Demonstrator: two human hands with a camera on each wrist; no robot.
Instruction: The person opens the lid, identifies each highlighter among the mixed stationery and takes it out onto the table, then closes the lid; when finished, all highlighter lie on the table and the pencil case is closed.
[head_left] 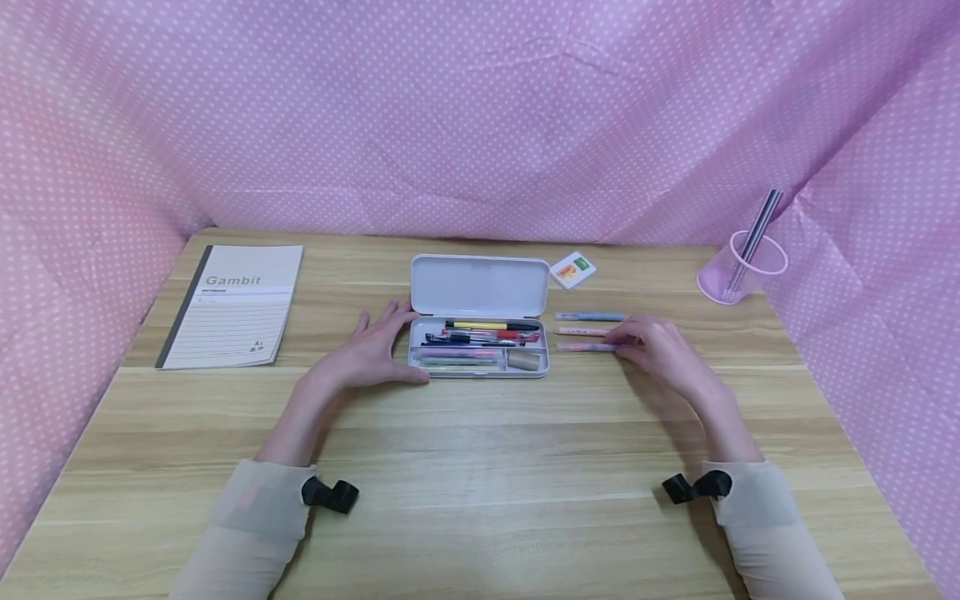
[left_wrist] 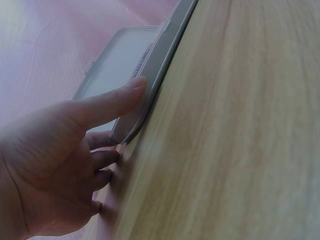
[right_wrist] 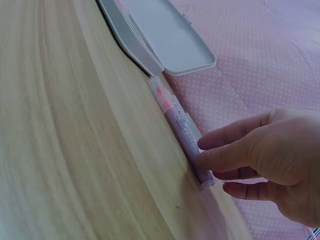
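Note:
An open white pencil case (head_left: 480, 285) lies mid-table, its lid raised at the back. Inside are several pens (head_left: 491, 326), more markers (head_left: 457, 353) and a grey block (head_left: 523, 360). My left hand (head_left: 371, 350) spreads around the case's left end; in the left wrist view its thumb (left_wrist: 115, 104) presses the front wall, the other fingers by the end. Right of the case lie a blue marker (head_left: 590, 317), a pink marker (head_left: 581, 332) and a purple marker (right_wrist: 184, 132) with a pink tip. My right hand (head_left: 660, 354) pinches the purple marker's right end between thumb and index finger.
A notebook (head_left: 232, 308) lies at the left. Behind the case's right corner is a small white packet (head_left: 573, 271) with a coloured picture. A pink mesh pen cup (head_left: 720, 279) holding dark striped sticks (head_left: 761, 223) stands back right. Pink dotted cloth (head_left: 480, 125) hangs around the table.

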